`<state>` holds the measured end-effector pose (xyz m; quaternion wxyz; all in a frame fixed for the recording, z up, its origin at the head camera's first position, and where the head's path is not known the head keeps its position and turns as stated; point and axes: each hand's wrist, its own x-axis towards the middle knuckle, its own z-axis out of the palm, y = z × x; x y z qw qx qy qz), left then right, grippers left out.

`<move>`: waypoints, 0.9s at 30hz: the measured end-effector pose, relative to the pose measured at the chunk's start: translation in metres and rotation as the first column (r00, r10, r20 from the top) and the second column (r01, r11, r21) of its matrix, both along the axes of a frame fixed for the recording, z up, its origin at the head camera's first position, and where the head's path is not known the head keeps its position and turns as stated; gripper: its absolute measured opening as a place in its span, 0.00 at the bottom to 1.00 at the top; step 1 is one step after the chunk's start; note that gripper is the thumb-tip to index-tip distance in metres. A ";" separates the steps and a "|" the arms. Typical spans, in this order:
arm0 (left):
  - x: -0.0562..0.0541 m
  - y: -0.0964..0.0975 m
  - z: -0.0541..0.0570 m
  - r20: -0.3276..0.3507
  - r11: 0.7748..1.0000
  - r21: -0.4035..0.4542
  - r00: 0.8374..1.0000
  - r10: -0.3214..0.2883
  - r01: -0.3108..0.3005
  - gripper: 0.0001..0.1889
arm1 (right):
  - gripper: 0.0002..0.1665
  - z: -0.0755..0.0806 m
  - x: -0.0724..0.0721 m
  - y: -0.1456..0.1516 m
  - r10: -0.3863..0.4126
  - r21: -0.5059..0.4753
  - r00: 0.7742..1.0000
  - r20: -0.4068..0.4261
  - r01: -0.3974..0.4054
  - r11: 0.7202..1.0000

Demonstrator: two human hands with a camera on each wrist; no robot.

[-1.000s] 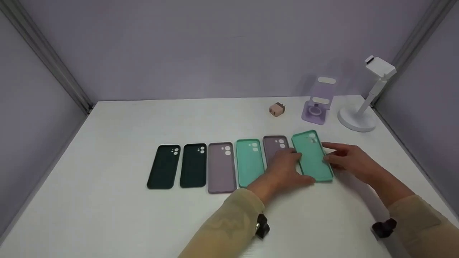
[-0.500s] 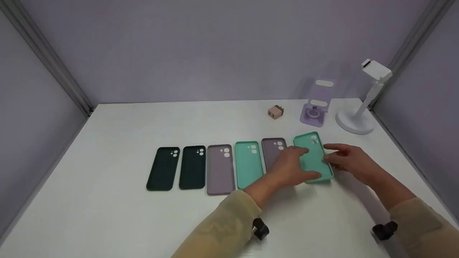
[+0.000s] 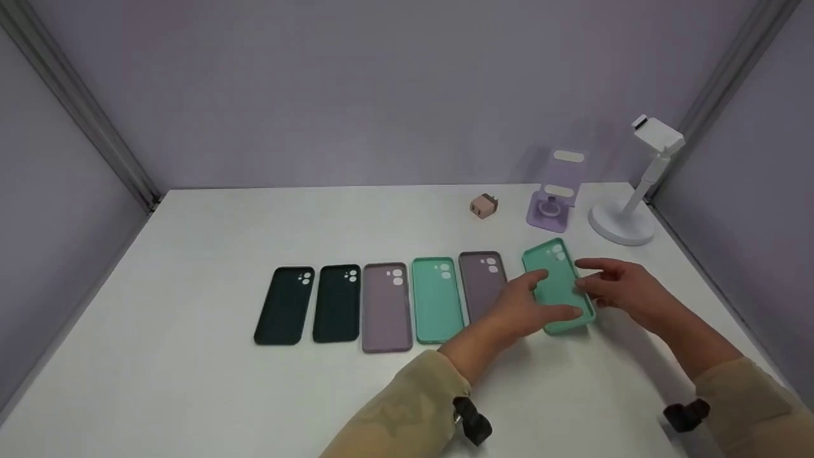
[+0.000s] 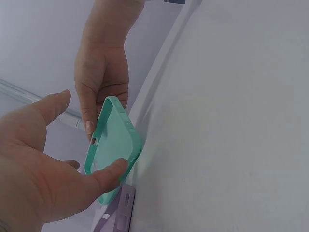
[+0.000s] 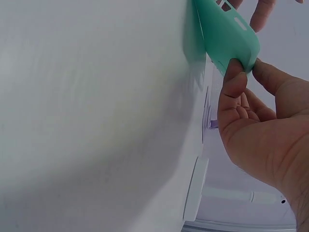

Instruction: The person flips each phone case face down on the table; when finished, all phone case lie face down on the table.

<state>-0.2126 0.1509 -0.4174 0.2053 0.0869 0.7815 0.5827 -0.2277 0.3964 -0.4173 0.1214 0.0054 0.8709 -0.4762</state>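
My right hand (image 3: pixel 626 289) pinches the right edge of a mint-green phone case (image 3: pixel 556 286) at the right end of a row. In the right wrist view, the thumb and fingertips grip a corner of this case (image 5: pixel 227 36), which leans up off the table. Spread fingers mark my left hand (image 3: pixel 518 308) on the other side; its thumb (image 4: pixel 111 175) overlaps the case's edge in the left wrist view, while another finger is held apart from it. Partly behind the left hand lies a mauve case (image 3: pixel 481 283).
Left along the row lie another mint-green case (image 3: pixel 437 302), a larger mauve case (image 3: pixel 386 308) and two dark green cases (image 3: pixel 337 305). Behind them stand a pink charger plug (image 3: pixel 483 206), a purple phone stand (image 3: pixel 550 207) and a white stand (image 3: pixel 623 222). Walls surround the white table.
The left hand's fingers have spread and slid rightward over the mint-green case, off its left edge. The right hand keeps its pinch, and the case's near end has risen slightly. The camera view shifted slightly.
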 end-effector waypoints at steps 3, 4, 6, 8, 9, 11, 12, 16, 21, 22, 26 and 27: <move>0.000 0.002 -0.003 0.046 0.999 0.037 0.999 0.012 -0.014 0.42 | 0.42 0.000 0.001 -0.001 0.002 0.002 1.000 0.003 -0.002 1.000; 0.000 0.002 -0.004 0.059 0.999 0.051 0.998 0.015 -0.018 0.42 | 0.42 0.001 0.001 -0.002 0.002 -0.005 1.000 0.004 -0.002 1.000; -0.002 0.002 -0.004 0.073 0.997 0.077 0.997 0.016 -0.022 0.43 | 0.42 0.002 0.002 -0.003 0.008 -0.021 1.000 0.007 -0.008 1.000; -0.002 0.001 -0.003 0.080 0.996 0.091 0.997 0.013 -0.020 0.43 | 0.43 0.003 0.001 -0.004 0.022 -0.041 1.000 0.012 -0.022 0.999; -0.003 0.001 -0.003 0.083 0.995 0.093 0.996 0.009 -0.017 0.43 | 0.44 0.003 0.001 -0.005 0.032 -0.056 0.999 0.017 -0.031 0.998; -0.003 -0.001 -0.003 0.087 0.996 0.089 0.996 0.001 -0.009 0.44 | 0.44 0.003 0.001 -0.007 0.053 -0.081 0.998 0.029 -0.050 0.995; -0.003 -0.001 -0.002 0.089 0.996 0.088 0.996 -0.002 -0.006 0.44 | 0.45 0.003 0.001 -0.009 0.062 -0.089 0.998 0.034 -0.059 0.994; -0.003 -0.002 -0.002 0.082 0.997 0.081 0.996 -0.023 0.017 0.45 | 0.45 0.005 0.001 -0.015 0.088 -0.121 0.994 0.057 -0.081 0.989; -0.005 -0.003 -0.004 0.046 0.994 0.095 0.998 -0.052 0.048 0.45 | 0.45 0.006 0.000 -0.021 0.131 -0.150 0.988 0.079 -0.118 0.982; -0.005 -0.003 -0.005 0.039 0.994 0.099 0.998 -0.057 0.053 0.45 | 0.46 0.006 0.000 -0.023 0.134 -0.151 0.987 0.084 -0.121 0.981; -0.007 -0.004 -0.007 0.022 0.993 0.100 0.997 -0.068 0.066 0.45 | 0.46 0.006 -0.002 -0.026 0.133 -0.142 0.986 0.103 -0.118 0.983; -0.007 -0.004 -0.008 0.018 0.993 0.101 0.997 -0.070 0.068 0.45 | 0.46 0.005 -0.002 -0.027 0.133 -0.143 0.985 0.107 -0.117 0.983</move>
